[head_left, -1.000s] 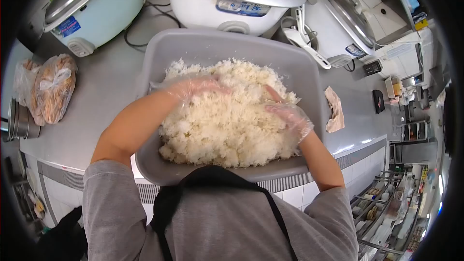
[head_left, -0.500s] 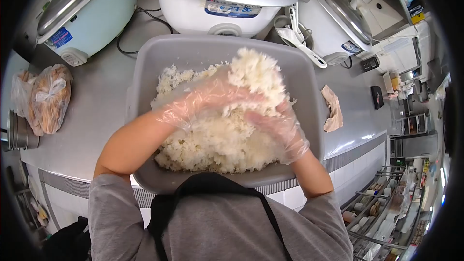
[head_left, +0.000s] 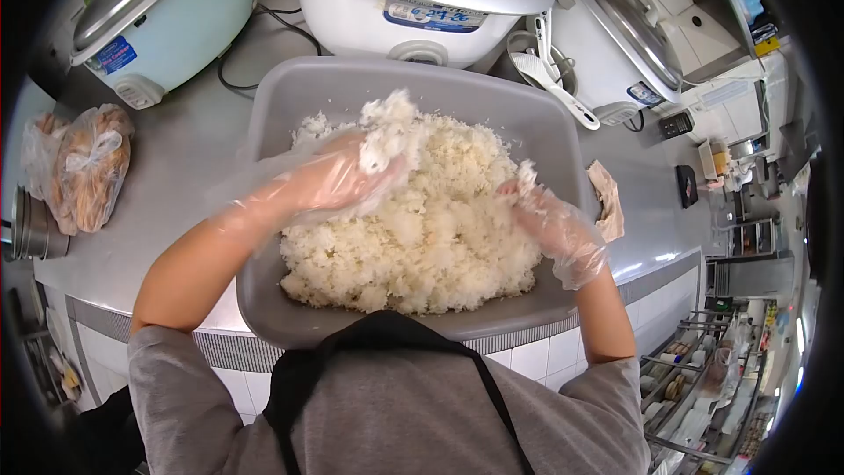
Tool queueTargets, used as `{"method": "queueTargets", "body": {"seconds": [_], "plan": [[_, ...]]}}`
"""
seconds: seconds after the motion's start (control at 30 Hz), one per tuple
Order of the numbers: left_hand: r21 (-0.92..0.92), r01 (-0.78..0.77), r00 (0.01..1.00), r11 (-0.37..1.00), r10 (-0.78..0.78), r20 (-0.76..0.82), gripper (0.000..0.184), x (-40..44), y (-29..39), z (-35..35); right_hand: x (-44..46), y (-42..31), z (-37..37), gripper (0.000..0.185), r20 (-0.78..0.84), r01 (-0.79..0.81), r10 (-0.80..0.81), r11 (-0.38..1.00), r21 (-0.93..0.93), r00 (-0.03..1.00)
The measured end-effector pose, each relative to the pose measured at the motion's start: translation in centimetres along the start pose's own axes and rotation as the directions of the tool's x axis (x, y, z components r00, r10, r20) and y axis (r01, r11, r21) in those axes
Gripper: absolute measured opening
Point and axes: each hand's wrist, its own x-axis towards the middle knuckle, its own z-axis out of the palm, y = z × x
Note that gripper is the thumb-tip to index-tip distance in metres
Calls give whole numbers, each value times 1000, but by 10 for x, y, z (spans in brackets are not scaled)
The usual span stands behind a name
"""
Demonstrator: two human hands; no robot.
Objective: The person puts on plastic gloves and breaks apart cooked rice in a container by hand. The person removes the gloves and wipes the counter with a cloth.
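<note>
White cooked rice (head_left: 413, 246) lies heaped in a big grey tub (head_left: 290, 92). My left hand (head_left: 338, 178), in a clear plastic glove, is over the left part of the heap, with a clump of rice on its palm and fingers. On the right side of the heap is my right hand (head_left: 549, 220), gloved too; its fingers are bent, with a small bit of rice at their tips. The two hands are apart, with rice between them.
Behind the tub stand a pale green cooker (head_left: 176, 26) and two white cookers (head_left: 422, 13) (head_left: 615, 35). White paddles (head_left: 554, 88) rest on a metal pot. Bagged food (head_left: 92, 167) lies left; a cloth (head_left: 607, 200) and black item (head_left: 687, 186) lie right.
The hands came together and lifted a large clump of rice, then moved apart. Most of that clump is back on the heap; some stays on my left hand.
</note>
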Motion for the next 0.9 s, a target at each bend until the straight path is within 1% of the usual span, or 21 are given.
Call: {"method": "queueTargets", "body": {"seconds": [0.07,0.1,0.13,0.17,0.2,0.23,0.27,0.3,0.33,0.37,0.43,0.47,0.53,0.57,0.63,0.67,0.73,0.77,0.8,0.87,0.9], "plan": [[25,86,991,996,-88,102,76,-6,-12,0,3,10,1,58,141,19,-5,995,-96,990],[-2,118,982,993,-116,147,81,-8,-20,0,10,17,5,61,159,17,-2,996,-92,987],[-72,134,975,988,-119,188,82,-10,-30,1,18,22,10,64,165,0,6,999,-34,986],[-140,156,966,978,-121,228,84,-12,-40,1,29,26,14,67,166,-45,31,996,81,986],[-208,179,957,961,-121,264,86,-11,-47,3,38,24,16,64,207,-194,124,910,366,971],[-327,198,958,924,-112,265,88,-9,-50,8,47,23,19,61,245,-323,215,723,610,945],[-438,215,959,873,-104,263,91,-4,-55,15,59,20,22,59,318,-413,273,457,787,908],[-543,228,960,808,-94,263,93,4,-62,25,71,21,29,59,344,-397,205,352,848,916],[-410,75,977,909,15,212,96,27,-85,42,85,24,36,59,358,-381,135,241,893,924],[-255,-84,974,963,134,183,99,60,-117,64,92,24,44,58,363,-369,66,122,921,929],[-325,-52,981,944,110,161,105,84,-114,64,95,15,51,57,341,-350,76,218,911,937],[-546,135,982,827,-39,183,107,87,-76,54,99,10,52,57,333,-342,79,276,898,940],[-758,238,969,607,-96,227,111,81,-43,48,110,-5,59,51,476,-473,111,432,768,873],[-795,169,981,582,-21,193,112,75,-39,47,117,-11,61,48,535,-521,130,504,689,835],[-831,109,984,546,59,168,115,69,-36,39,116,-21,71,42,475,-420,49,551,721,879],[-835,124,980,536,66,188,116,67,-36,37,113,-24,75,39,449,-372,6,571,732,894],[-800,71,991,596,48,124,117,72,-39,39,111,-23,76,34,383,-244,-99,619,746,918],[-744,17,998,668,28,48,117,82,-44,44,108,-26,76,33,352,-186,-151,628,756,924],[-674,-31,999,738,17,-28,116,90,-49,47,104,-27,71,34,353,-184,-142,644,742,925],[-681,-49,997,731,-7,-78,112,76,-35,29,91,-42,46,38,351,-182,-121,674,716,929],[-710,-103,994,697,56,-90,106,74,-35,24,90,-41,44,37,246,-12,-147,836,548,958]]}}
